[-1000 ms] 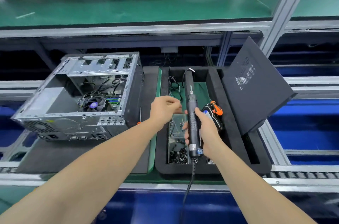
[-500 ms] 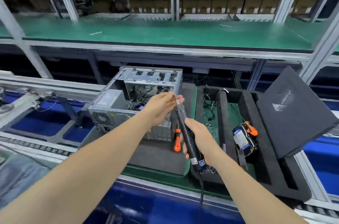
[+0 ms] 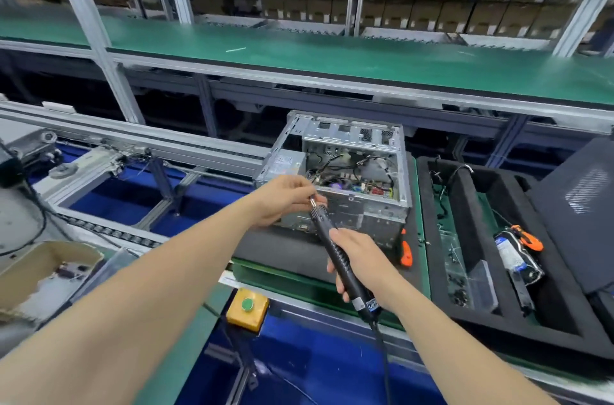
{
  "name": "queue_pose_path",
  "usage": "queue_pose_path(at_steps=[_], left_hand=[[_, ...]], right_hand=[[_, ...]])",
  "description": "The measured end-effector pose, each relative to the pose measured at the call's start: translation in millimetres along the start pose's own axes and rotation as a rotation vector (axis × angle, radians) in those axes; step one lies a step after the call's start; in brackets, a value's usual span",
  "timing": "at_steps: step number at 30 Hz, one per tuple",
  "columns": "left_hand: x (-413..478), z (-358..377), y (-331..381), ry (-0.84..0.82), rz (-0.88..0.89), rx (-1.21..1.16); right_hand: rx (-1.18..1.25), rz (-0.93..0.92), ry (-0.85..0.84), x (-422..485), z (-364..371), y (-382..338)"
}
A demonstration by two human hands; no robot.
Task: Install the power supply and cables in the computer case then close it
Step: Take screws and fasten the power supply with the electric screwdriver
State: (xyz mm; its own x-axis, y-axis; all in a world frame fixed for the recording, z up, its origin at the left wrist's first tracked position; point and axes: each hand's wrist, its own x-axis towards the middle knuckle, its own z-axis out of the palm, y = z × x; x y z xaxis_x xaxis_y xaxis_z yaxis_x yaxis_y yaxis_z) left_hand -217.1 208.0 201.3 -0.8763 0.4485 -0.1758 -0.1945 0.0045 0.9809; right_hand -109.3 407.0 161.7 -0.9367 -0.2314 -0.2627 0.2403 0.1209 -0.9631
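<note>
Green shelf (image 3: 332,59) spans back of workstation. Black foam tray (image 3: 435,238) at right holds loose screws and cables. Dark side panel (image 3: 581,212) leans tilted at tray's right edge.

Computer case (image 3: 352,215) lies open on dark mat, just left of tray. Power supply (image 3: 285,160) sits inside case at left end.

Electric screwdriver (image 3: 335,255) held in front of case, tip up-left. Right hand (image 3: 362,258) wraps fingers round its barrel. Left hand (image 3: 282,198) pinches its metal tip between thumb and fingertips.

Yellow button box (image 3: 247,308) on conveyor edge. Orange-handled screwdriver (image 3: 406,252) lies between case and tray.
</note>
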Motion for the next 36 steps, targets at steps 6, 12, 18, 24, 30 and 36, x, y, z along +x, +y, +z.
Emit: queue_pose_path(at_steps=[6, 12, 18, 24, 30, 36], left_hand=[[-25.3, -46.8, -37.2, 0.068, -0.029, -0.347], [-37.0, -67.0, -62.0, 0.101, -0.076, -0.33], [-36.2, -71.4, -76.2, 0.126, -0.125, -0.412], [-28.6, -65.0, -80.0, 0.107, -0.142, -0.373], [-19.7, -57.9, -85.0, 0.109, -0.19, -0.22], [-12.1, -54.6, -93.3, 0.172, -0.315, -0.227]], right_hand=[[0.057, 0.069, 0.019, 8.7, 69.3, 10.7], [0.041, 0.124, 0.059, 10.7, 102.2, 20.6], [0.025, 0.175, 0.086, 10.3, 113.8, 27.5], [-0.007, 0.209, 0.12, 10.0, 108.0, 30.0], [-0.055, 0.233, 0.151, 11.3, 104.0, 35.9], [0.09, 0.304, 0.153, 14.9, 104.8, 42.0]])
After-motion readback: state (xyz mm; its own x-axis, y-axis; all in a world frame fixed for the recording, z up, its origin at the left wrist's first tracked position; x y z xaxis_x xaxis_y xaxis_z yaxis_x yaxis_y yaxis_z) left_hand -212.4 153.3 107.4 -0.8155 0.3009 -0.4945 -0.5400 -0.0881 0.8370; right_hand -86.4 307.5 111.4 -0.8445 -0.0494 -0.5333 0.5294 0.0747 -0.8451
